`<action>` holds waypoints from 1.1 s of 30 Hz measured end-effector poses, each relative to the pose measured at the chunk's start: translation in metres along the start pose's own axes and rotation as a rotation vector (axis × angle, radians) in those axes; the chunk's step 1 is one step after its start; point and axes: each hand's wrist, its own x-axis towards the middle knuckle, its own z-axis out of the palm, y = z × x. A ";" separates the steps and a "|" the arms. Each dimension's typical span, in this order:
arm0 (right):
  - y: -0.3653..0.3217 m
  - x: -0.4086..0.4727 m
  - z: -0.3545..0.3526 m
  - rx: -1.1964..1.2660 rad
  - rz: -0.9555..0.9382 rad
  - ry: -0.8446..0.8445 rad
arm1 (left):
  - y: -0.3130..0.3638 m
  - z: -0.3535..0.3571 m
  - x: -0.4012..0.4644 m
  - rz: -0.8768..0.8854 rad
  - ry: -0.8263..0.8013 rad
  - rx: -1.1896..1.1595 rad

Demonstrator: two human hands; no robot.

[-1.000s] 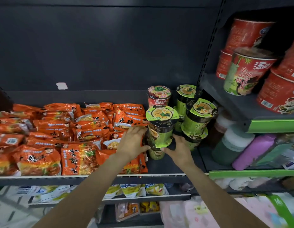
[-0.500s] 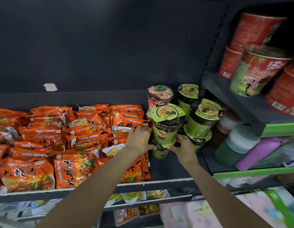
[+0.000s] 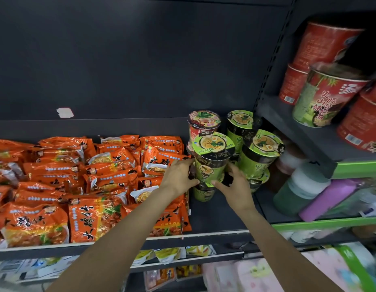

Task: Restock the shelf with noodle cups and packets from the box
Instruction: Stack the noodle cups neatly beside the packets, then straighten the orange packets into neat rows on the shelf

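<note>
Five green noodle cups [image 3: 212,157] show, three of them stacked on two lower ones, plus one red-sided cup [image 3: 203,125]. Four large red tubs [image 3: 328,95] are visible. The orange packets [image 3: 94,216] overlap too much to count exactly.

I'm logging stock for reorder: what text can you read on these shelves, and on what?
"汤", white, on the red-and-green tub.
"大", first of the black characters on the orange packets; the rest are unclear.
Print on the green cup: too small to read.

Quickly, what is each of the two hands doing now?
Left hand: closed on the front green noodle cup.
Right hand: closed on the same cup, from the other side.
</note>
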 end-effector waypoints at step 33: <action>-0.048 -0.048 -0.012 -0.084 -0.151 -0.393 | 0.003 -0.039 -0.090 -0.127 0.212 -0.019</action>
